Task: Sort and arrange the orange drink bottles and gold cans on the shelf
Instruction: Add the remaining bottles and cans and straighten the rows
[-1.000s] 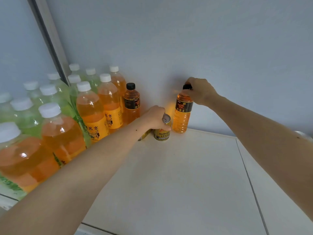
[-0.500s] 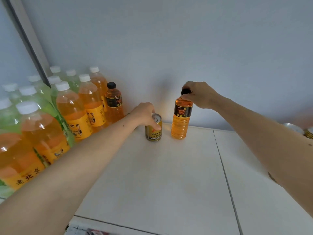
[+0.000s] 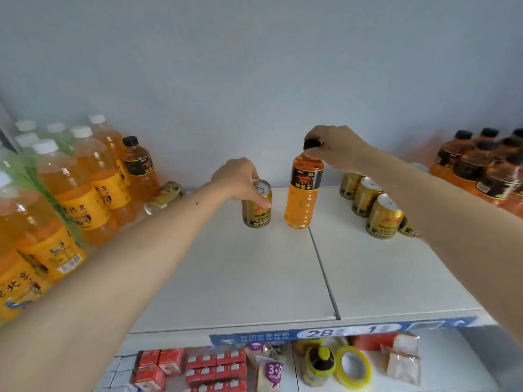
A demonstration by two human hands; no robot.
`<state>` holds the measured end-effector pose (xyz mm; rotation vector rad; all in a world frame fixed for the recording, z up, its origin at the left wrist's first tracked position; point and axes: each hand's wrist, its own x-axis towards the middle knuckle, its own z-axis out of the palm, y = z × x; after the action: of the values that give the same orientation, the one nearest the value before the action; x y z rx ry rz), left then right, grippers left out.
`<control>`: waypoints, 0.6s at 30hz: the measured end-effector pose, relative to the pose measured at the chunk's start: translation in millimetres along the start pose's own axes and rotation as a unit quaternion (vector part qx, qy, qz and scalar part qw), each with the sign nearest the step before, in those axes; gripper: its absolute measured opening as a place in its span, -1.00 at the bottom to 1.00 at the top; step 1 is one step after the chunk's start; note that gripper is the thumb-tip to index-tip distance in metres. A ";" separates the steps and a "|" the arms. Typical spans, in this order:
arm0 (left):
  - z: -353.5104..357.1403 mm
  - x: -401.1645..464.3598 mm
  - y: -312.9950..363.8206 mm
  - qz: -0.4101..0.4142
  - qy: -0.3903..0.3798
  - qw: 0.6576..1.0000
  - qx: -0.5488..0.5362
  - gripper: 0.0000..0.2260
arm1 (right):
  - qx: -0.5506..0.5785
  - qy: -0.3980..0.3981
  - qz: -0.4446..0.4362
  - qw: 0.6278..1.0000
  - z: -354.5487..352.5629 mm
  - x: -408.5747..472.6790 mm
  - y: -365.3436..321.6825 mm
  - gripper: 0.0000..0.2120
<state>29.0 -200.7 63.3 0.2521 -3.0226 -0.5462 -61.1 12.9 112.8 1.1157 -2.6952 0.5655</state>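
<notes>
At nine o'clock, big bottles (image 3: 85, 190) stand in rows; beside them a fallen can (image 3: 164, 197) lies with its long axis pointing toward ten o'clock. Mid-shelf (image 3: 254, 278), the left hand (image 3: 239, 179) grasps an upright can (image 3: 257, 203) by its rim. Just beside it, the right hand (image 3: 336, 147) grips the cap of an upright bottle (image 3: 304, 193). At three o'clock stand more cans (image 3: 383, 216) and dark-capped bottles (image 3: 481, 168).

both arms outstretched, left hand (image 3: 239, 178) and right hand (image 3: 335, 147) curled
</notes>
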 end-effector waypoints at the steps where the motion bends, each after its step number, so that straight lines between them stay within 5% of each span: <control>1: 4.2 -4.7 8.5 0.004 -0.002 1.000 -0.005 -0.42 | -0.002 0.006 0.011 1.000 -6.8 -13.0 4.6 -0.74; 18: 77.2 -49.7 211.3 0.111 -0.044 0.992 -0.029 -0.45 | -0.081 0.034 0.079 0.993 -112.8 -201.3 120.9 -0.79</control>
<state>39.5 29.4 63.9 -0.1130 -3.0573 -0.6383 -3.4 266.7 122.6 0.8323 -2.7291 0.3908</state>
